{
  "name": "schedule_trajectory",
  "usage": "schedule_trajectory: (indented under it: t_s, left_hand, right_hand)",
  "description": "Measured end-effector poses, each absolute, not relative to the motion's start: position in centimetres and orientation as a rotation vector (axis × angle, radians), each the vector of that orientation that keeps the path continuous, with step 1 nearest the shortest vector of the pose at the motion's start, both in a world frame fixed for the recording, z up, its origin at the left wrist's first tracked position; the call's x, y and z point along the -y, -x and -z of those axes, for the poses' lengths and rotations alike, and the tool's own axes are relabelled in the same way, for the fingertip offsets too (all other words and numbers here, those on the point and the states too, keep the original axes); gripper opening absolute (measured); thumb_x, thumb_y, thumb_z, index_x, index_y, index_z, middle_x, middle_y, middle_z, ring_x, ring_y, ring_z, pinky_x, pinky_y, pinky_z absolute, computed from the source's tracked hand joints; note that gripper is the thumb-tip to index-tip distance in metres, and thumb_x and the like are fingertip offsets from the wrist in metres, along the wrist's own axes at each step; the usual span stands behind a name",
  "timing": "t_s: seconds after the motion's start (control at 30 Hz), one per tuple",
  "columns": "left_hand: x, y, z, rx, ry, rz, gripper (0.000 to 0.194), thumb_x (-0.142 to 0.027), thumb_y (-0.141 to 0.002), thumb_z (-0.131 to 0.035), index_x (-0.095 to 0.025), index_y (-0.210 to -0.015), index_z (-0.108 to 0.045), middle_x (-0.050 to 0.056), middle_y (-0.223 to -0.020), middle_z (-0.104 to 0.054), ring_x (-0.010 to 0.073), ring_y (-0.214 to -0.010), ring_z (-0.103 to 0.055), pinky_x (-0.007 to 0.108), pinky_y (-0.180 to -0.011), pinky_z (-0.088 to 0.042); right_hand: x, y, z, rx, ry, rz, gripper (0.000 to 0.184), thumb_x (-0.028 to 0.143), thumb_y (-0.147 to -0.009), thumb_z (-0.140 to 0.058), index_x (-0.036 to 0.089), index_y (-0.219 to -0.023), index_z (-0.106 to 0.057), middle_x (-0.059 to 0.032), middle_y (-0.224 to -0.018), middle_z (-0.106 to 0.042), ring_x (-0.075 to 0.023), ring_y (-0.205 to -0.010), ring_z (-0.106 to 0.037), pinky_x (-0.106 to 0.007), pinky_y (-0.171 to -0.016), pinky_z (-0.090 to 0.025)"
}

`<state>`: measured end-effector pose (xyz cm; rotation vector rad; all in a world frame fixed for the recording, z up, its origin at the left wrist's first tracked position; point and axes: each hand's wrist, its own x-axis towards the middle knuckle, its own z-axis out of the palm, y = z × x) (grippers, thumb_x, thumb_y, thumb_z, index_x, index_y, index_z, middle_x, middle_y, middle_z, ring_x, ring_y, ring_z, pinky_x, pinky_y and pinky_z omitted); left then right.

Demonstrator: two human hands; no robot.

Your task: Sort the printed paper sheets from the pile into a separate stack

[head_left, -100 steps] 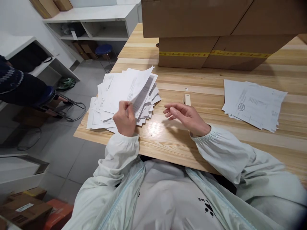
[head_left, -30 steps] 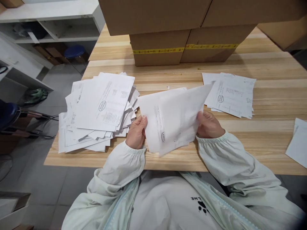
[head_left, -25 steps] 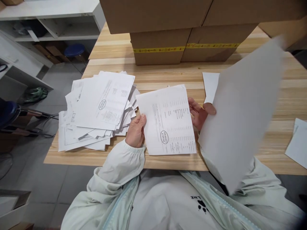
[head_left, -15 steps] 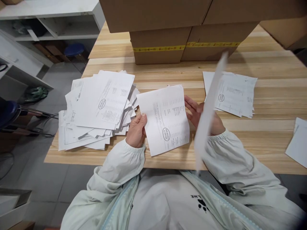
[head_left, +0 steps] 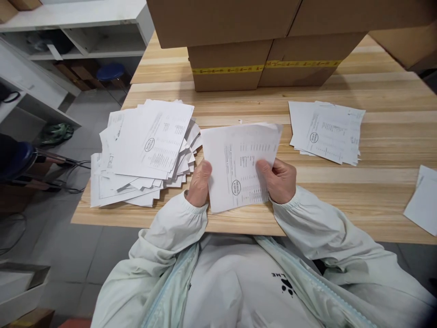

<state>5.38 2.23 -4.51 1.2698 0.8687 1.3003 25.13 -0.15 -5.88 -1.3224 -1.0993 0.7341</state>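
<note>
Between my hands are printed paper sheets [head_left: 227, 157], the top one bearing an oval stamp; how many lie beneath it I cannot tell. My left hand [head_left: 200, 183] grips their left edge, thumb on top and fingers hidden underneath. At the right edge, my right hand [head_left: 279, 179] pinches the sheets with its thumb pressed on the printed face. To the left lies a large uneven pile of similar printed papers [head_left: 136, 150]. A smaller stack of printed papers [head_left: 331, 130] rests on the table beyond my right hand.
Cardboard boxes [head_left: 232, 57] with yellow tape are stacked at the back of the wooden table [head_left: 385, 182]. Another white paper [head_left: 423, 200] lies at the far right edge. A blue stool [head_left: 111, 71] and white shelves [head_left: 112, 38] stand off to the left.
The raised sheet at my right has swung down and left onto the sheets I hold. My right hand, apart from their right edge before, now grips it with the thumb on top.
</note>
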Motion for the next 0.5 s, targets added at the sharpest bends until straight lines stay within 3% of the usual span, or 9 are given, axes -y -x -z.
schedule_trajectory:
  t_s: [0.07,0.13,0.2,0.27,0.37,0.5]
  left_hand:
    - [-2.2,-5.4,3.2,-0.833,-1.421,-1.383,0.034,-0.053,-0.089,-0.066,-0.022,-0.101,-0.076,0.006,-0.092,-0.078,0.0208,-0.090,-0.074,0.033,-0.080,-0.059]
    - [-2.0,-5.3,1.5,-0.805,-1.592,-1.455,0.020,-0.040,-0.086,-0.073,-0.022,-0.093,-0.078,0.003,-0.085,-0.078,0.0184,-0.081,-0.074,0.030,-0.076,-0.058]
    - [-1.9,-5.2,0.3,-0.758,-1.700,-1.469,0.015,-0.034,-0.086,-0.073,-0.022,-0.094,-0.079,0.003,-0.088,-0.078,0.0189,-0.083,-0.074,0.031,-0.078,-0.059]
    - [-1.7,-5.2,-0.1,-0.726,-1.714,-1.446,0.015,-0.033,-0.086,-0.074,-0.023,-0.096,-0.079,0.004,-0.094,-0.079,0.0200,-0.086,-0.074,0.032,-0.079,-0.060]
    - [-1.3,-5.4,1.0,-0.787,-1.606,-1.402,0.015,-0.034,-0.084,-0.076,-0.022,-0.092,-0.079,0.005,-0.091,-0.079,0.0196,-0.082,-0.075,0.030,-0.074,-0.060]
    - [-0.8,-5.7,2.3,-0.855,-1.476,-1.363,0.023,-0.041,-0.081,-0.078,-0.020,-0.090,-0.079,0.006,-0.091,-0.080,0.0205,-0.082,-0.075,0.031,-0.074,-0.061]
  right_hand:
    - [0.4,-24.9,5.1,1.116,1.190,-0.564,0.030,0.047,-0.080,-0.077,0.026,-0.101,-0.074,-0.0009,-0.082,-0.073,-0.0179,-0.072,-0.069,-0.032,-0.064,-0.057]
    - [0.6,-24.9,4.2,1.114,1.068,-0.417,0.057,0.042,-0.078,-0.080,0.032,-0.131,-0.060,0.0002,-0.089,-0.073,-0.0184,-0.079,-0.071,-0.034,-0.073,-0.059]
    - [0.8,-24.9,3.7,1.122,1.008,-0.351,0.074,0.039,-0.078,-0.081,0.036,-0.144,-0.048,0.0014,-0.088,-0.072,-0.0185,-0.078,-0.071,-0.035,-0.075,-0.059]
    - [0.8,-25.0,3.8,1.142,0.970,-0.363,0.060,0.038,-0.075,-0.083,0.034,-0.131,-0.060,0.0016,-0.085,-0.072,-0.0184,-0.076,-0.070,-0.034,-0.073,-0.060]
    - [0.7,-25.2,4.6,1.175,0.934,-0.479,0.028,0.035,-0.071,-0.087,0.026,-0.093,-0.073,0.0003,-0.085,-0.074,-0.0186,-0.075,-0.069,-0.034,-0.067,-0.059]
    - [0.6,-25.4,5.0,1.183,0.905,-0.578,0.025,0.032,-0.070,-0.088,0.026,-0.090,-0.073,0.0005,-0.088,-0.075,-0.0186,-0.077,-0.070,-0.034,-0.067,-0.059]
